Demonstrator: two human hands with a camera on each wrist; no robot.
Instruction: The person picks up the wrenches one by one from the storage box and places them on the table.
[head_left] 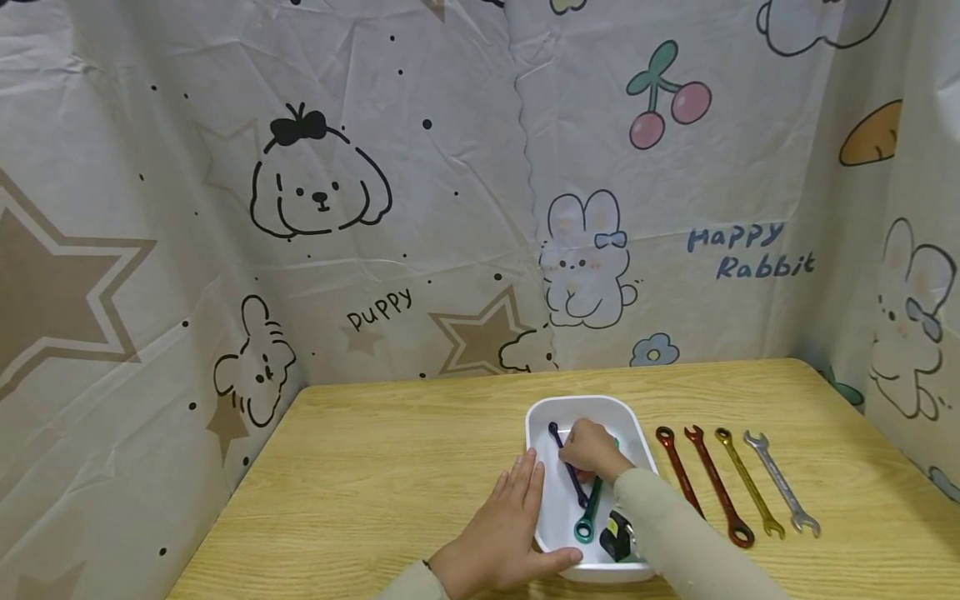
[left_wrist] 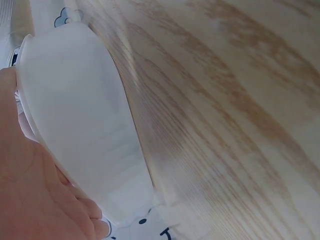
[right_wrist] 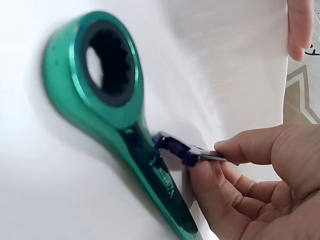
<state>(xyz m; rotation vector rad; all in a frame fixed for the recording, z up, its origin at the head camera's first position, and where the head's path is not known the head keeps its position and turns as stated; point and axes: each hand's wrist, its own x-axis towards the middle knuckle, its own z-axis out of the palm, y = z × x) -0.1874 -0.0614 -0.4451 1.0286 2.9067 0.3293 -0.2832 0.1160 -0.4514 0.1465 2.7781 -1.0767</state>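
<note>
A white plastic tray [head_left: 592, 571] stands on the table. Inside it, a dark blue-purple wrench [head_left: 567, 467] slants beside a green ratchet wrench [head_left: 587, 525]. My right hand [head_left: 592, 447] reaches into the tray and pinches the blue wrench [right_wrist: 175, 148] between thumb and fingertips. Its lower end overlaps the green wrench's shaft [right_wrist: 165, 182] in the right wrist view. Part of the green wrench is hidden under my right hand and sleeve. My left hand [head_left: 501, 525] rests on the tray's left rim, fingers straight along it and thumb at the near edge.
To the tray's right lie several wrenches in a row: a red ring-ended one [head_left: 675, 462], another red one [head_left: 716, 479], a gold one [head_left: 750, 483] and a silver one [head_left: 783, 483]. A small black item with a yellow patch [head_left: 617, 536] sits in the tray's near right corner. Printed curtains [head_left: 465, 167] hang behind.
</note>
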